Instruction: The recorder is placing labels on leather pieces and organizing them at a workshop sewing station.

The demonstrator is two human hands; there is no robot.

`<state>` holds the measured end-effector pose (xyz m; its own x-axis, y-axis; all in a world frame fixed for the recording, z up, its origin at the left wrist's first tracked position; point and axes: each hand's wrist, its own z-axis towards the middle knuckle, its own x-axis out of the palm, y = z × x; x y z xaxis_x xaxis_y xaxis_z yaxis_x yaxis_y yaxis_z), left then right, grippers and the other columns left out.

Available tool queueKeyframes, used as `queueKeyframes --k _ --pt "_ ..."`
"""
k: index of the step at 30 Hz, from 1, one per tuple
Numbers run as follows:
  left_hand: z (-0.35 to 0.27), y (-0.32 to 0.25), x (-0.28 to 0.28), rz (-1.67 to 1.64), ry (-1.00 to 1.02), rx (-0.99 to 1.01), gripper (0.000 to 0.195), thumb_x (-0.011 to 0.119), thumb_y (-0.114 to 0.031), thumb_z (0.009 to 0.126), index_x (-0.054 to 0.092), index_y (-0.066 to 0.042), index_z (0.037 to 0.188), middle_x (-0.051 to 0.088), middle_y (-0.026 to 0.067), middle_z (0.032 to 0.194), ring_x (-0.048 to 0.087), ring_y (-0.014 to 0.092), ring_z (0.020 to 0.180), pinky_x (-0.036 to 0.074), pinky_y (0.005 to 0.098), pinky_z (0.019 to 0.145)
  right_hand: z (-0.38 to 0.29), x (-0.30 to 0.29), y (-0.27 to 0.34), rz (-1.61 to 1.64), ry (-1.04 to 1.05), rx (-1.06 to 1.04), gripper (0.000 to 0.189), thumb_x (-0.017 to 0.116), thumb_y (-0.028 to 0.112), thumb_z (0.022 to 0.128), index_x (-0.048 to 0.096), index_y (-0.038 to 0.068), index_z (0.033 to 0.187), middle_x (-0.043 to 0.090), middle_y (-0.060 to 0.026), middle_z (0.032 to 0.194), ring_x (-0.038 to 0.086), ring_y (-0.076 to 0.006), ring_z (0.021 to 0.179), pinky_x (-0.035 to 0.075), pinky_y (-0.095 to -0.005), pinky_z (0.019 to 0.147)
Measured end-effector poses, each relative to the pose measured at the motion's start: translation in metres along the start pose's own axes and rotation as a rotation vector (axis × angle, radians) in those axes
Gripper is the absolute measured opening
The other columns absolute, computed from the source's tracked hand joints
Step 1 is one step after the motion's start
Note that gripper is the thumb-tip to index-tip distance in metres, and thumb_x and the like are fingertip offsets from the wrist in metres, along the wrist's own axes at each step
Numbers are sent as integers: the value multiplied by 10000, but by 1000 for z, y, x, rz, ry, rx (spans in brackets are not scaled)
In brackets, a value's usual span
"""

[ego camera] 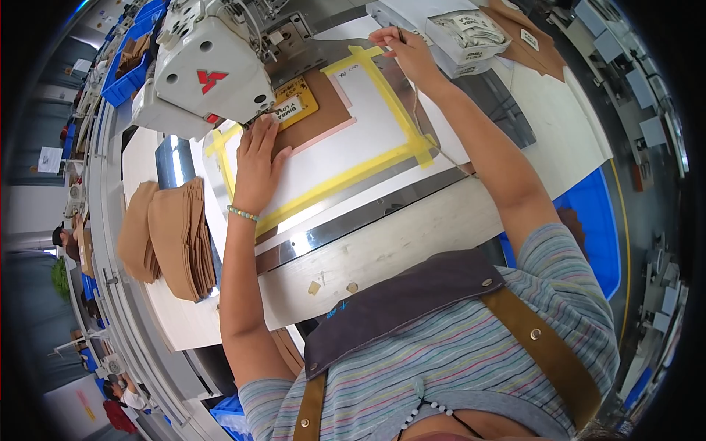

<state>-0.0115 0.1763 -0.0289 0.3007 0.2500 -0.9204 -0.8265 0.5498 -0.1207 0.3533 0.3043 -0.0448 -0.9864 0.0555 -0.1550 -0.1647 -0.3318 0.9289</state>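
My left hand (258, 160) lies palm down, fingers reaching under the head of an industrial sewing machine (207, 71). Its fingertips are beside a white label bearing writing (288, 109), set in a yellow template (310, 102). Beneath the template is a brown panel (325, 118), edged with pink strips, on a white sheet (380, 127) bordered by yellow tape (353, 175). Raised over the sheet's far right corner, my right hand (411, 55) pinches a small dark tool (401, 35), whose kind I cannot tell. A pale cord (436, 142) hangs from near this hand to the table edge.
Stacked brown pieces (179, 237) stand at the left. A white box of labels (469, 36) and brown pieces (529, 38) lie at the back right. Blue bins (601, 231) flank the table. Two people are at work at the far left.
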Motion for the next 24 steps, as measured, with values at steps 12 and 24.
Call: queueKeyframes --k 12,24 --pt "5 3 -5 -19 35 31 462 717 -237 960 643 19 1338 594 151 1479 461 436 1411 393 493 1176 -3 0 6 72 43 79 301 474 165 1064 729 81 1202 742 -25 1235 658 -125 1162 514 -302 949" --pt "10 2 -9 -55 76 22 435 731 -195 946 654 11 1320 615 134 1463 475 395 1421 385 468 1188 -5 3 11 67 33 65 302 468 170 1074 728 77 1199 742 -25 1220 657 -123 1151 523 -302 944"
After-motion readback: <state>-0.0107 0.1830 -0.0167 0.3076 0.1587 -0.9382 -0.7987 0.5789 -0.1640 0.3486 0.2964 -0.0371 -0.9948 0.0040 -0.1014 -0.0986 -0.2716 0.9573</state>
